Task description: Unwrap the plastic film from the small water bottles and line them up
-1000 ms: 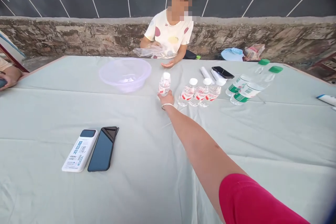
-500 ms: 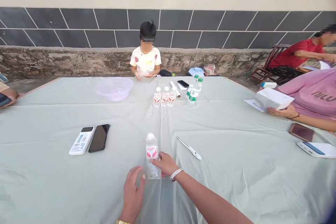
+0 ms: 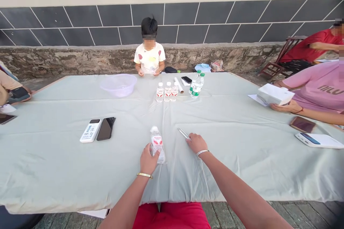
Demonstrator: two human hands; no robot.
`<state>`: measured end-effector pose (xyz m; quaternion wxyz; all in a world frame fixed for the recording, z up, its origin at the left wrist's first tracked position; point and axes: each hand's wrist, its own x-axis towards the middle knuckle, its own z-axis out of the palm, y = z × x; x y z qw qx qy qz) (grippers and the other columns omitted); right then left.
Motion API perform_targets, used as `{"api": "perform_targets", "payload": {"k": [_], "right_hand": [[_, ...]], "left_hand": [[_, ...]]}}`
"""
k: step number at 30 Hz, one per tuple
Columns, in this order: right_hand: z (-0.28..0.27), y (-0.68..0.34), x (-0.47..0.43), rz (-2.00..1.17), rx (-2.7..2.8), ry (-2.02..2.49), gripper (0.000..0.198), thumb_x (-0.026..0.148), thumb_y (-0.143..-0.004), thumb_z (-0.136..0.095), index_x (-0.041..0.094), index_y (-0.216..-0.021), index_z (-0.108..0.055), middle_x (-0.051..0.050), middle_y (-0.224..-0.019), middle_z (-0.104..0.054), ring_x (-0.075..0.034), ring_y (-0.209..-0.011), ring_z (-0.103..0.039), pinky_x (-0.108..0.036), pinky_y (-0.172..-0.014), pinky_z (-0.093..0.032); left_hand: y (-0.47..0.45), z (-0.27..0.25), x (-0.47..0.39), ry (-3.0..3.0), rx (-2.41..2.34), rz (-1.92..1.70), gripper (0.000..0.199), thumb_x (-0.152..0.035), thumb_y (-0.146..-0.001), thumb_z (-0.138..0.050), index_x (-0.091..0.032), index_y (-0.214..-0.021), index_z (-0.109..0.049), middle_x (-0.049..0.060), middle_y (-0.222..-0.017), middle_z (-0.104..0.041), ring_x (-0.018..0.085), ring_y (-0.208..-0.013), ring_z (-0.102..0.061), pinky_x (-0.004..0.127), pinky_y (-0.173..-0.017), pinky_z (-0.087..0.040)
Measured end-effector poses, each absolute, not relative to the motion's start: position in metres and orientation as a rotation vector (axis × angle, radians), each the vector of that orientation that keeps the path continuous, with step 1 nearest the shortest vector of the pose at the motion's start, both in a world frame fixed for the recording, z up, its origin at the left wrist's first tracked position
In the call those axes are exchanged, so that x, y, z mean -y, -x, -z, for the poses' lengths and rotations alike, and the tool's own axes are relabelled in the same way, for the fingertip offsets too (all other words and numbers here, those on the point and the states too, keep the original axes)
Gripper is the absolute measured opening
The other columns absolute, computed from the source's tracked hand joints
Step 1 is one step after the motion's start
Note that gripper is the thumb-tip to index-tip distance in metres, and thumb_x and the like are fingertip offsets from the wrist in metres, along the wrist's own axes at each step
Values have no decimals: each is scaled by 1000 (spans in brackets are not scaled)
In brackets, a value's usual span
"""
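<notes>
A clear plastic bottle (image 3: 157,143) with a white cap and a red-and-white label is on the tablecloth in front of me, its cap end pointing away. The fingers of my left hand (image 3: 149,160) are wrapped round its lower left side, thumb across the front. To the right, my right hand (image 3: 197,144) has its fingers closed on a slim whitish utility knife (image 3: 184,133). The knife's narrow end points away to the left, and its rear part is hidden under my fingers.
A power bank (image 3: 90,131) and a black phone (image 3: 106,128) lie to the left. Beyond are a purple basin (image 3: 118,86), three small bottles (image 3: 167,93) and two green-capped bottles (image 3: 197,86). People sit across and at both sides; one at right holds a white box (image 3: 275,94).
My right hand has let go of the bottle and moved right onto the utility knife. My left hand, open beside the bottle before, now grips it. The bottle is tilted slightly more.
</notes>
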<state>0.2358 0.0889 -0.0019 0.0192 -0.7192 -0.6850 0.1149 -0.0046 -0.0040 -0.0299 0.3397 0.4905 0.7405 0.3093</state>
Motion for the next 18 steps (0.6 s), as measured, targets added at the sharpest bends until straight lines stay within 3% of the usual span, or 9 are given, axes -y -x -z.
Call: {"api": "perform_targets", "payload": {"k": [5, 12, 18], "right_hand": [[-11, -202, -96, -614, 2108, 1975, 28, 33, -93, -38, 17, -102, -59, -5, -83, -68, -16, -75, -61, -24, -65, -40], [-30, -137, -113, -696, 2126, 1837, 27, 31, -88, -45, 21, -105, -64, -7, -90, -69, -20, -82, -62, -26, -64, -38], [-32, -194, -32, -908, 2198, 1564, 27, 34, -85, -45, 24, -98, -67, -1, -80, -68, -17, -71, -59, -27, -67, -42]], "left_hand": [[6, 33, 3, -1218, -1915, -840, 60, -52, -79, -48, -14, -127, -48, 9, -104, -63, 19, -82, -60, 32, -78, -45], [12, 41, 2, -1168, -1843, -917, 56, -52, -80, -46, -13, -120, -53, 9, -98, -65, 18, -77, -60, 32, -77, -47], [14, 42, 1, -1115, -1817, -950, 48, -47, -81, -47, -15, -114, -56, 8, -96, -66, 17, -77, -61, 30, -75, -47]]}}
